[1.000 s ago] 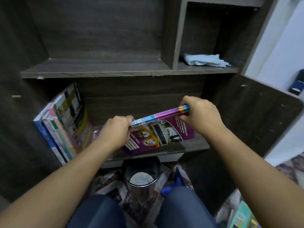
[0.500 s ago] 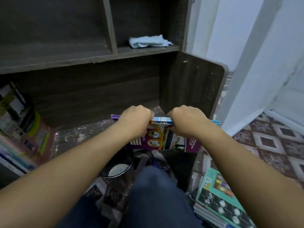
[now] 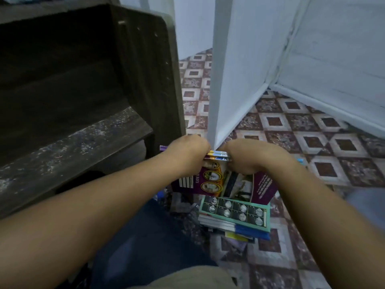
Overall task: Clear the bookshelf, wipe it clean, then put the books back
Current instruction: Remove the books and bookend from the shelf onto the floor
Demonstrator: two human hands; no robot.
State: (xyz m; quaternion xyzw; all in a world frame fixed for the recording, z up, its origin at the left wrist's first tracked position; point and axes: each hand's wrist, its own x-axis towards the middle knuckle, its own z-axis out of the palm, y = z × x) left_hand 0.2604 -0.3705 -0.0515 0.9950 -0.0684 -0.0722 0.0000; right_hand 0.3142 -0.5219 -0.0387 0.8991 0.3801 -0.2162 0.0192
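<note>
Both hands grip a thin bundle of purple-covered books [image 3: 229, 184] by its upper edge, my left hand [image 3: 187, 152] on the left part and my right hand [image 3: 248, 156] on the right. The bundle hangs upright over a stack of books [image 3: 235, 217] lying on the tiled floor, topped by a teal-bordered cover. To the left stands the dark wooden bookshelf [image 3: 143, 65]. Its lower board [image 3: 73, 142] is bare and speckled with dust.
A white wall corner [image 3: 227, 80] rises just behind my hands. Patterned brown and white floor tiles [image 3: 312, 132] spread to the right. My knee in dark trousers [image 3: 145, 236] lies below my arms, left of the floor stack.
The bundle has left the lower shelf and travelled right, out past the shelf's side panel, to above the floor stack. My view swung right with it; the remaining shelf books and cloth dropped out of sight.
</note>
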